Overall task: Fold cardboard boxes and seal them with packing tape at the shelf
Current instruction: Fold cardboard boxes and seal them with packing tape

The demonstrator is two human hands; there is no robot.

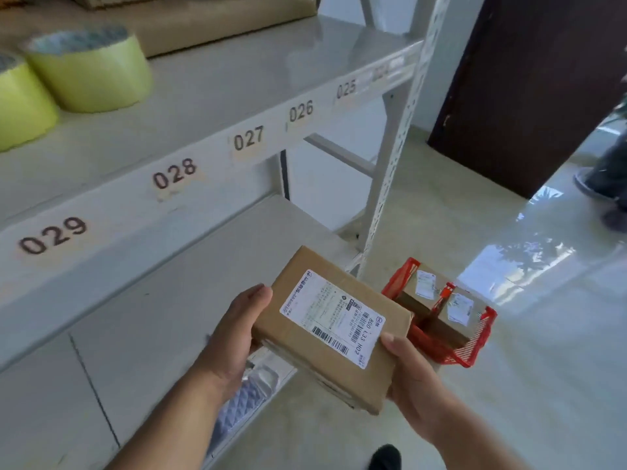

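A closed brown cardboard box [305,300] with a white shipping label on top is held in the air between both hands, in front of the lower shelf. My left hand [234,337] grips its left side, thumb on the top edge. My right hand [412,378] grips its right near corner, thumb on top. Two yellow-green rolls of packing tape [91,72] stand on the upper grey shelf [237,83] at the left. Flat brown cardboard [210,22] lies at the back of that shelf.
A red plastic basket [475,347] on the floor just right of the box holds two labelled parcels. Shelf edge carries numbers 025 to 029. A white perforated upright [397,144] stands at the shelf's right end. A dark door and another person's feet [607,184] are far right.
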